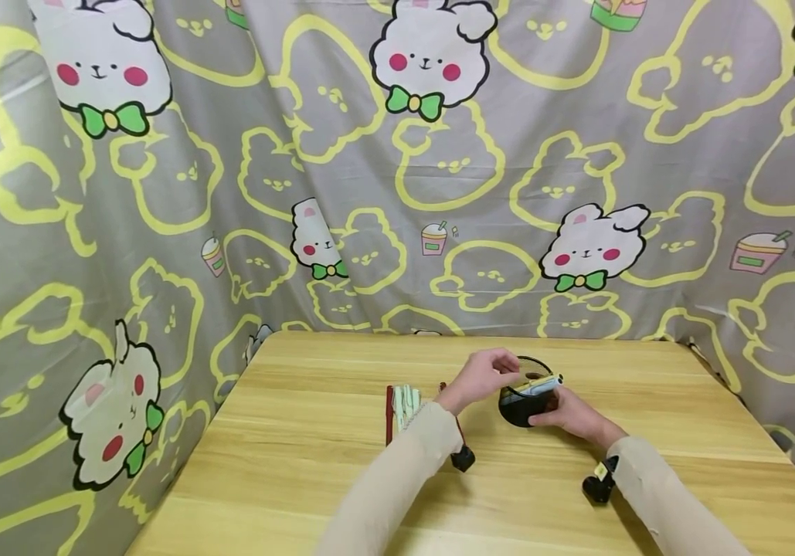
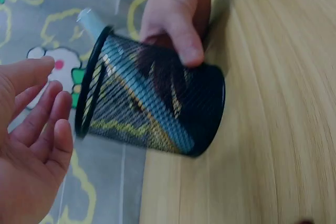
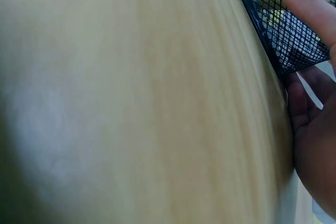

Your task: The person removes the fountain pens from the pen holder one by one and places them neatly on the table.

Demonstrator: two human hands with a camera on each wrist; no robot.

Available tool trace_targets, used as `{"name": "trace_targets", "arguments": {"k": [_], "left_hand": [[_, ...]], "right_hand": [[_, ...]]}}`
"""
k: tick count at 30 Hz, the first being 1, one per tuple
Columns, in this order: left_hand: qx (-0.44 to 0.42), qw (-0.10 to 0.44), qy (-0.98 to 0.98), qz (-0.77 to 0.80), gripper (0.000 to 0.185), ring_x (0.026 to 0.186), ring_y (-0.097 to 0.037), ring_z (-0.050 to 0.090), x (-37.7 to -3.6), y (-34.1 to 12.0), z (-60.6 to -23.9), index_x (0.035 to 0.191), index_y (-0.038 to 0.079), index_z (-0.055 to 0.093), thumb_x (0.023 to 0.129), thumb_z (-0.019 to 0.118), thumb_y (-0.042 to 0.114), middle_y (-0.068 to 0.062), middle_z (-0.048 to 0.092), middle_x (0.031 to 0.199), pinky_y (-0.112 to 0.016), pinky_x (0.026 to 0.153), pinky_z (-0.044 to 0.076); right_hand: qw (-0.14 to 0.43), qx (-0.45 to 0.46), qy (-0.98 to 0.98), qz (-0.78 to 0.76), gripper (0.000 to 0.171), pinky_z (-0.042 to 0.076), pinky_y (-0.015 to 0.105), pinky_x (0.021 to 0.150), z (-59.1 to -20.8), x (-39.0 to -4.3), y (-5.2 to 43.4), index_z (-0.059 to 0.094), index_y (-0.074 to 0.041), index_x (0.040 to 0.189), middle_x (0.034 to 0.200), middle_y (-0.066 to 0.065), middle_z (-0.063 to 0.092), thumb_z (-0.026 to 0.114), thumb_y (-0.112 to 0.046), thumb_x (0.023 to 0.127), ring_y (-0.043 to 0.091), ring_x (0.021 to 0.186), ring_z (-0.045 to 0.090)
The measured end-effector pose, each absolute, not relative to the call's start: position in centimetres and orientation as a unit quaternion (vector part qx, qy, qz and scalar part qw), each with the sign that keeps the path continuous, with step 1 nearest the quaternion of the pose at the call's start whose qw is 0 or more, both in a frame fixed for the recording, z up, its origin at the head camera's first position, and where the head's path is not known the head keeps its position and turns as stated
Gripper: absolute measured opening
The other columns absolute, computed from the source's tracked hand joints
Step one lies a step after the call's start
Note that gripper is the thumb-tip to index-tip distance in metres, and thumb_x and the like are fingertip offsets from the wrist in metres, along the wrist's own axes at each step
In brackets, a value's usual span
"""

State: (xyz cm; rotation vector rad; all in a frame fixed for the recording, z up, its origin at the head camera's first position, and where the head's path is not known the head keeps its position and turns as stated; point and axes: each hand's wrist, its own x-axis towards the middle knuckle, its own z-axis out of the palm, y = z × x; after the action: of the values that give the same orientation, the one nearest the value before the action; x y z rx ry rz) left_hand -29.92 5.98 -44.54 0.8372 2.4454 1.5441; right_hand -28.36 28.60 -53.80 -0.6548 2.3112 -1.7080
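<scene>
A black mesh pen cup (image 1: pixel 524 411) is held tilted by my right hand (image 1: pixel 574 417), its thumb (image 2: pixel 190 51) lying along the mesh wall in the left wrist view. Inside the cup, a light blue pen (image 1: pixel 541 385) leans with its end past the rim, and a yellow-orange stick shows through the mesh beside it. My left hand (image 1: pixel 484 376) hovers at the cup's mouth with fingers loosely bent and nothing between them. In the right wrist view, part of the cup (image 3: pixel 294 30) appears at the upper right corner, a finger against its mesh.
Several white-and-green pens (image 1: pixel 405 401) lie on the wooden table (image 1: pixel 286 463) left of the cup, next to a red strip (image 1: pixel 389 417). My left forearm partly covers them. A patterned grey curtain (image 1: pixel 341 177) hangs behind the table and along its left side.
</scene>
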Motion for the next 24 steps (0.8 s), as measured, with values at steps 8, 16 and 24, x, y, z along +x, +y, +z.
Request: {"name": "trace_targets", "arguments": {"k": [8,16,24], "left_hand": [[0.317,0.051,0.822,0.469,0.022,0.086,0.000,0.057,-29.8,8.7,-44.7,0.105,0.012,0.067,0.086,0.071,0.022,0.014,0.062,0.091,-0.017,0.074,0.047],[0.335,0.035,0.836,0.433,0.025,0.087,0.000,0.058,-29.9,10.2,-45.0,0.105,0.014,0.067,0.084,0.074,0.026,0.013,0.063,0.093,-0.012,0.076,0.045],[0.346,0.031,0.843,0.410,0.025,0.086,0.003,0.058,-30.1,10.7,-45.1,0.108,0.012,0.068,0.087,0.070,0.026,0.012,0.065,0.098,-0.011,0.075,0.045]], "right_hand": [[0.086,-0.235,0.786,-0.565,0.060,0.049,0.024,0.081,-53.7,-28.4,28.7,0.043,0.007,0.129,0.119,0.019,0.059,0.075,-0.008,0.081,0.010,0.100,0.060],[0.058,-0.221,0.809,-0.541,0.061,0.047,0.023,0.079,-53.5,-28.3,28.3,0.047,0.006,0.126,0.121,0.015,0.056,0.079,-0.013,0.078,0.007,0.096,0.054],[0.062,-0.227,0.800,-0.553,0.056,0.049,0.023,0.078,-53.5,-28.3,28.3,0.048,0.007,0.124,0.112,0.008,0.063,0.077,-0.007,0.078,0.010,0.095,0.059]]}}
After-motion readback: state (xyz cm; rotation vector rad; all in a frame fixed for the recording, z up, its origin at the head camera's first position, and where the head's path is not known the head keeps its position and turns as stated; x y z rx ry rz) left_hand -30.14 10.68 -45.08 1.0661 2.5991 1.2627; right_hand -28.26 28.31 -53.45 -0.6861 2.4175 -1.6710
